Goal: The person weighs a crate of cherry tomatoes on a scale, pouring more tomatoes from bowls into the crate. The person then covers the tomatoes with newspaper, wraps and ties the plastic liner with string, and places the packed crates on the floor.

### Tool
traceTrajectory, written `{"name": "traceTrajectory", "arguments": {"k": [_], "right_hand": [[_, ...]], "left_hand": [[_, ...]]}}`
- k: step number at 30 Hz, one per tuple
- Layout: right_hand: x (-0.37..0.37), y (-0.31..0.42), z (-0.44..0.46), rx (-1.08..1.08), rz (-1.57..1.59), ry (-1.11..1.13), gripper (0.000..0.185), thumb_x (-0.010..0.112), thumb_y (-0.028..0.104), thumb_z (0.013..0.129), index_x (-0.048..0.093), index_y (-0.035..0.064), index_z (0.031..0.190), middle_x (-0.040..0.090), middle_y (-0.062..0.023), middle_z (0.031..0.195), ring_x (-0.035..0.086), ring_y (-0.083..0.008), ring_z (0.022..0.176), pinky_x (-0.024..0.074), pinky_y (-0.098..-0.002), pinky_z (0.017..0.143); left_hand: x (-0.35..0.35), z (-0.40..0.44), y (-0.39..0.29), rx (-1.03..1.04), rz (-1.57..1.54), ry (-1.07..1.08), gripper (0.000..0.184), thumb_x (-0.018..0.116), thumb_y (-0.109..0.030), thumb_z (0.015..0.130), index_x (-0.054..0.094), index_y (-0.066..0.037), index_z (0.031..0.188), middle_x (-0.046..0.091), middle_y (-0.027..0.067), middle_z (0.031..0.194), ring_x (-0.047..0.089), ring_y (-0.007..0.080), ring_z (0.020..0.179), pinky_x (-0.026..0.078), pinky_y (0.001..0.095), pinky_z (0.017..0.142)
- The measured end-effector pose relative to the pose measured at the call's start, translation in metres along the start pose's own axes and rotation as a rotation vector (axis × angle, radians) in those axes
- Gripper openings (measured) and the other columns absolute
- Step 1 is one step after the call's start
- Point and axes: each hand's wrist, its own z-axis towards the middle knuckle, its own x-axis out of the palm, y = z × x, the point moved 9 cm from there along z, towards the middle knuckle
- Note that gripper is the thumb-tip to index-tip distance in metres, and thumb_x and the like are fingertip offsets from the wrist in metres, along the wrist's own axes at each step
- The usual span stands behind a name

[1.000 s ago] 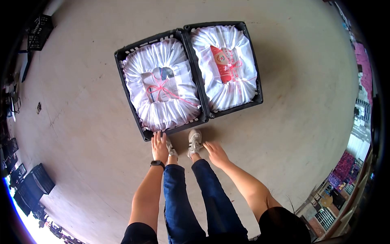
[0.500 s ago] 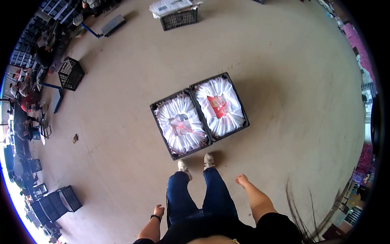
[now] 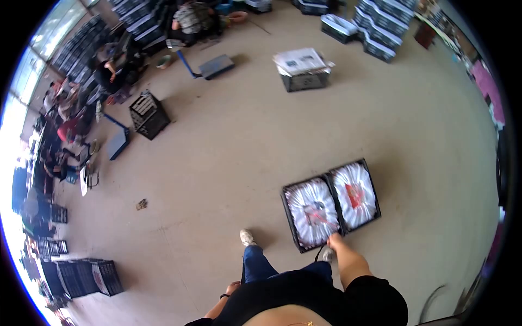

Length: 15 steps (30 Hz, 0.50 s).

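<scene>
My right hand point(image 3: 335, 240) is at the near edge of two black crates, its fingers curled; whether it touches the rim is unclear. A thin dark strip shows just beside it. The left crate point(image 3: 294, 228) and right crate point(image 3: 376, 202) stand side by side on the floor. Each has a gathered white liner, with a pinkish-grey patch point(image 3: 315, 213) in the middle of the left one and a red patch point(image 3: 354, 195) in the right. My left hand point(image 3: 232, 287), with a dark band at the wrist, hangs by my hip, fingers seemingly curled and partly hidden.
Ahead stands a crate topped with papers point(image 3: 302, 61). Stacked filled crates point(image 3: 383, 27) are at the back right. Platform scales point(image 3: 217, 66), an upright black crate point(image 3: 149, 115) and seated people point(image 3: 193, 22) line the left and back. More black crates point(image 3: 81, 278) lie at left.
The view has tilted up and turned left, so the two crates appear lower and farther right. My feet have stepped apart. My right hand has come to overlap the crates' near edge.
</scene>
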Motion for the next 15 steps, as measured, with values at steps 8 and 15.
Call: {"name": "traceTrajectory", "arguments": {"k": [8,15], "right_hand": [[0.062,0.579,-0.026,-0.097,0.487,0.559,0.02,0.045,0.018,0.088,0.054,0.0051,0.101,0.06,-0.0072,0.082,0.058,-0.0162,0.069,0.0495,-0.0291,0.063],[-0.076,0.614,0.16,0.048,0.961,0.21,0.019,0.047,0.017,0.087,0.054,0.006,0.101,0.062,-0.0094,0.085,0.061,-0.0162,0.073,0.0514,-0.0295,0.067]], "left_hand": [[-0.275,-0.09,0.243,-1.169,-1.169,-0.186,0.024,0.04,-0.017,0.088,0.049,-0.008,0.108,0.059,0.0117,0.099,0.059,0.0241,0.083,0.05,0.0386,0.068],[-0.439,0.202,0.32,-0.685,-0.528,0.464,0.023,0.034,-0.02,0.089,0.053,-0.009,0.086,0.057,0.0004,0.08,0.056,0.0163,0.069,0.046,0.0341,0.054]]}}
